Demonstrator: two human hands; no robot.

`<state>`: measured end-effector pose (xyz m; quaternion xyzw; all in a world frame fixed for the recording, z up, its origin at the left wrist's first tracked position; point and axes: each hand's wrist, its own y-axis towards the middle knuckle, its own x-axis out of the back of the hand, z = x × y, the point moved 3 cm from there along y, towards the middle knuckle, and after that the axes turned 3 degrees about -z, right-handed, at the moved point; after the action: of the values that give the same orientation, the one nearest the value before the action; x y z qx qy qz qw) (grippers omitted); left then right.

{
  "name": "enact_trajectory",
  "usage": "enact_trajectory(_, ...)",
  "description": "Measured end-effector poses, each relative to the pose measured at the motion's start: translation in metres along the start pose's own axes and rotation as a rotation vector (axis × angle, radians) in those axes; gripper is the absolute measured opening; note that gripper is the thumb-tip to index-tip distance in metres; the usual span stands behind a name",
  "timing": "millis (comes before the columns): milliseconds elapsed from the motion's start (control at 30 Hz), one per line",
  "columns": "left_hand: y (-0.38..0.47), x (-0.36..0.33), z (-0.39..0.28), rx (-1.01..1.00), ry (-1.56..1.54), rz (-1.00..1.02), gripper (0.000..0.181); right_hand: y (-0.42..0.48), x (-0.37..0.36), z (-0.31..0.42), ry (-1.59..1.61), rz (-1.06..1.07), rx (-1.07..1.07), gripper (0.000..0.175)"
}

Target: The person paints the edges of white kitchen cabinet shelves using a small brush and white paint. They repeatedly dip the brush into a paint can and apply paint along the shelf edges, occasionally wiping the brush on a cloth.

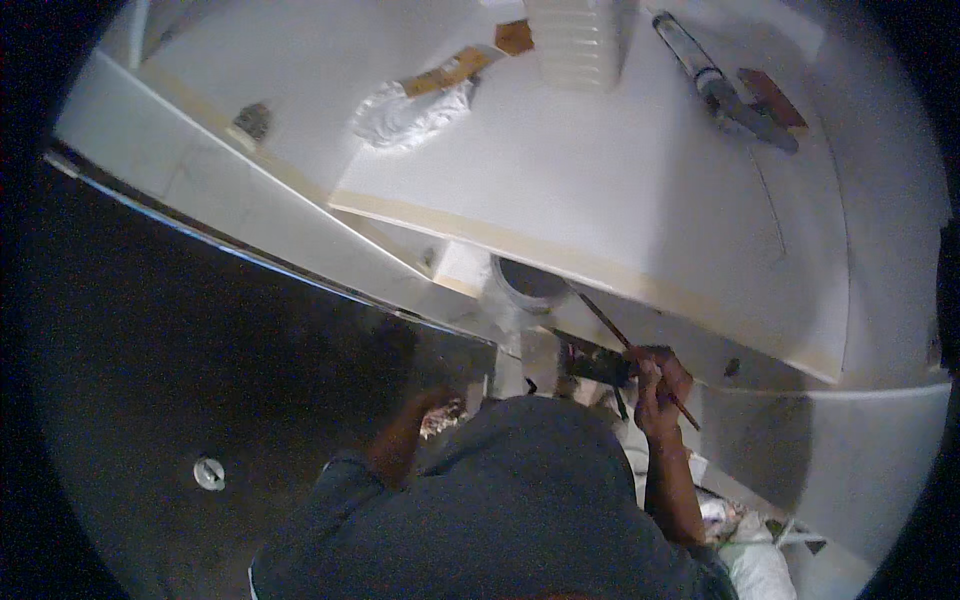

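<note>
My right hand (660,386) is closed around a thin brown stick-like tool (607,319), perhaps a slim brush. Its far end meets the rim of a round pale container or opening (532,281) with a dark grey inside; I cannot tell which it is. Above that rim runs the tape-edged border of a large white panel (570,187). Low on the left, my left hand (435,403) is beside a crumpled, light-coloured thing (444,420), possibly a rag. Blur and shadow hide whether its fingers grip it. A dark flat object (596,360) lies just left of my right hand.
On the panel lie a caulking gun (697,67), a reddish-brown block (772,97), a crumpled plastic bag (412,116) and a brown strip (450,71). A white ribbed piece (574,45) stands behind. A small white round item (209,474) rests on the dark floor.
</note>
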<state>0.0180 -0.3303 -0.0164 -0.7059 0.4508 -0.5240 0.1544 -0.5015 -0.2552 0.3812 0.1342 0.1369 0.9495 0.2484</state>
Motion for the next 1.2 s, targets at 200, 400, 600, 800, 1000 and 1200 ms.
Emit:
enact_trajectory(200, 0.025, -0.016, -0.018, -0.054, 0.028, 0.027, 0.041, 0.022, -0.022, 0.02, -0.11, 0.154, 0.092, 0.018)
enact_trajectory(400, 0.021, -0.03, -0.008, -0.067, 0.062, 0.05, 0.042, 0.075, -0.08, 0.007, -0.405, 0.366, -0.006, 0.028)
enact_trajectory(600, 0.003, -0.037, 0.009, -0.046, 0.082, 0.051, 0.042, 0.119, -0.136, -0.069, -0.591, 0.548, 0.067, 0.045)
enact_trajectory(800, -0.025, -0.058, 0.021, -0.008, 0.064, 0.051, 0.043, 0.129, -0.154, -0.053, -0.552, 0.68, -0.023, 0.044)
enact_trajectory(1000, -0.045, -0.074, 0.026, 0.01, 0.05, 0.065, 0.043, 0.138, -0.17, -0.059, -0.638, 0.744, 0.024, 0.044)
enact_trajectory(1200, -0.051, -0.084, 0.022, 0.02, 0.006, 0.061, 0.044, 0.136, -0.184, -0.088, -0.567, 0.702, 0.037, 0.047)
